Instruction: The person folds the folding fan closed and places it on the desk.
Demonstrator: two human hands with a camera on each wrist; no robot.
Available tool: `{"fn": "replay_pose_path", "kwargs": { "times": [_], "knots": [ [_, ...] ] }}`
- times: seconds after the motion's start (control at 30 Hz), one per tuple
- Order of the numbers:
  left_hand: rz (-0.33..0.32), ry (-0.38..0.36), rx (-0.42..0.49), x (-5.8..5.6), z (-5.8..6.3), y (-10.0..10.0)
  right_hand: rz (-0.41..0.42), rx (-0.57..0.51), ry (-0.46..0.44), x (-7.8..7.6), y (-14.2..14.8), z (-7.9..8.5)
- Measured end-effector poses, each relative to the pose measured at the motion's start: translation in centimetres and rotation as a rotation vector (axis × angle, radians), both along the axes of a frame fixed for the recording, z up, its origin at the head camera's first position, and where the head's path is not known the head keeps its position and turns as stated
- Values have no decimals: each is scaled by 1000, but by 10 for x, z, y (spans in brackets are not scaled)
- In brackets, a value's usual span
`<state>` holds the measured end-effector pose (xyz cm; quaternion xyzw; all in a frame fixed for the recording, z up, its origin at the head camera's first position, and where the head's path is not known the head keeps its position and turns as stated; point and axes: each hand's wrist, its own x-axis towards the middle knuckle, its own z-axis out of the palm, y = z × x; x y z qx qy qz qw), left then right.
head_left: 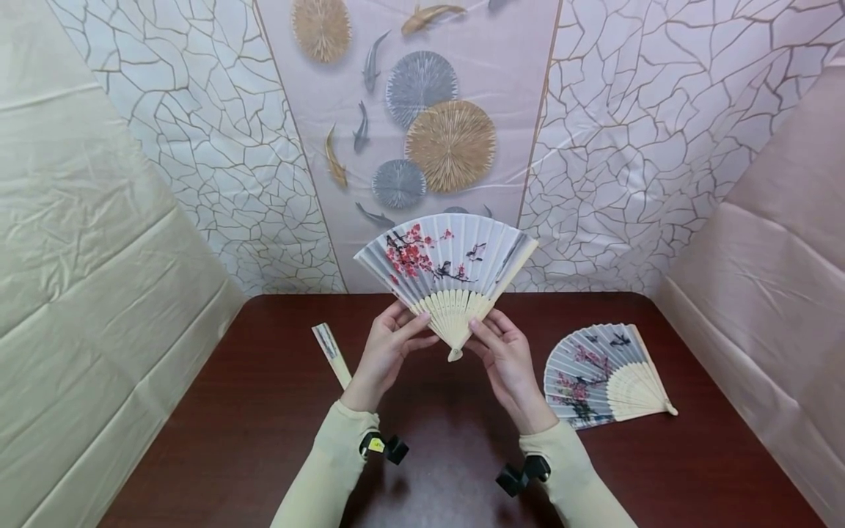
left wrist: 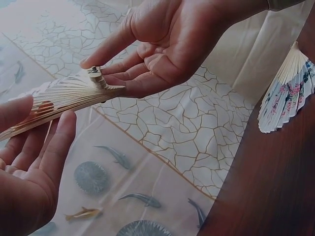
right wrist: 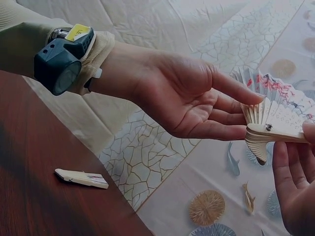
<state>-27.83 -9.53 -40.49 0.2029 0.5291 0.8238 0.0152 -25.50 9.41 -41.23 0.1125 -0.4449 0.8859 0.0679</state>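
A spread folding fan (head_left: pixel 496 258) with red blossoms and birds on white cloth is held up above the table in the head view, pivot end down. My left hand (head_left: pixel 386 350) pinches its pale ribs on the left, thumb in front and fingers behind. On the opposite edge my right hand (head_left: pixel 507 361) grips the ribs the same way, near the pivot. The left wrist view shows the fan's ribs (left wrist: pixel 74 96) edge-on between both hands. In the right wrist view, the pivot rivet (right wrist: pixel 268 127) shows between the hands.
A folded fan (head_left: pixel 332 356) lies on the dark red table (head_left: pixel 264 440), left of the left hand. Another spread fan (head_left: pixel 584 367), with pink blossoms, lies at the right. Patterned cloth (head_left: pixel 607 161) hangs behind the table, and plain cloth (head_left: pixel 79 293) flanks it.
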Motion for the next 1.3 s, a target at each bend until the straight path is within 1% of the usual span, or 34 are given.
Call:
{"fn": "replay_pose_path", "kwargs": {
  "times": [0.2, 0.5, 0.73, 0.97, 1.3],
  "knots": [
    [8, 10, -10, 1, 2, 1, -3, 6, 3, 0, -1, 0],
    [57, -2, -33, 0, 0, 4, 1, 18, 1, 4, -2, -1],
    [41, -4, -37, 1, 0, 3, 17, 26, 12, 3, -2, -1],
    [47, -9, -44, 1, 0, 3, 20, 30, 13, 3, -2, -1],
    [34, 1, -68, 1, 1, 2, 23, 45, 20, 3, -2, -1]
  ]
}}
